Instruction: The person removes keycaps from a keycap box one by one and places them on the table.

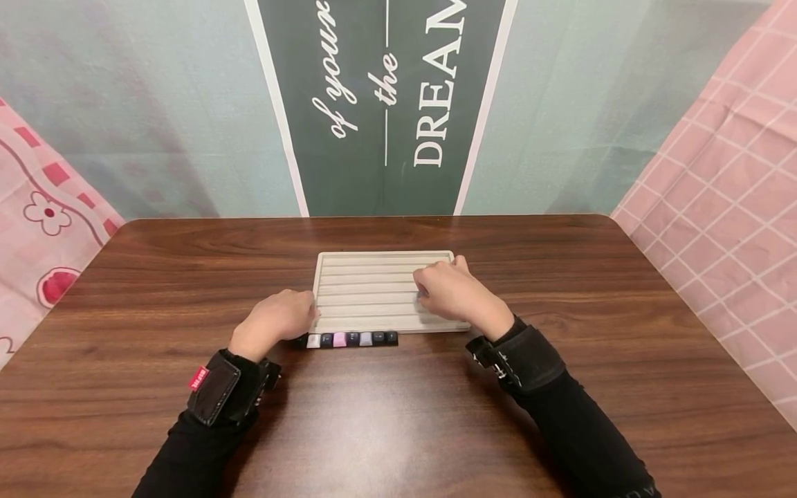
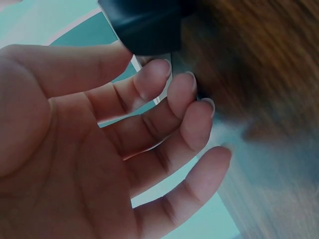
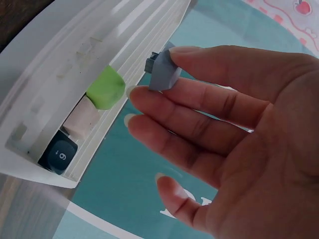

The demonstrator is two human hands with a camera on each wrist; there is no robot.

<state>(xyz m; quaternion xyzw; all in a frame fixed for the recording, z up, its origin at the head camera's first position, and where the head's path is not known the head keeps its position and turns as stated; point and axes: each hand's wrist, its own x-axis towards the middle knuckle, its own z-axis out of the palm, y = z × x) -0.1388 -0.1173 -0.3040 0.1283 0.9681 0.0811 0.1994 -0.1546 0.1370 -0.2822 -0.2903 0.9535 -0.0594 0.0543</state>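
Note:
My right hand pinches a grey-blue keycap between thumb and index finger, its stem side turned towards the tray. It is over the right part of the cream ridged tray. In the right wrist view, a green keycap, a pale pink keycap and a dark keycap marked 9 sit side by side at the tray's end. My left hand is at the tray's left rim, its fingers loosely bent. In the left wrist view, a dark keycap overlaps the thumb's tip.
In front of the tray, a row of dark, white, pink and bluish keycaps lies on the brown wooden table. Behind the table hangs a green cloth with white lettering. Pink cloths hang at the sides.

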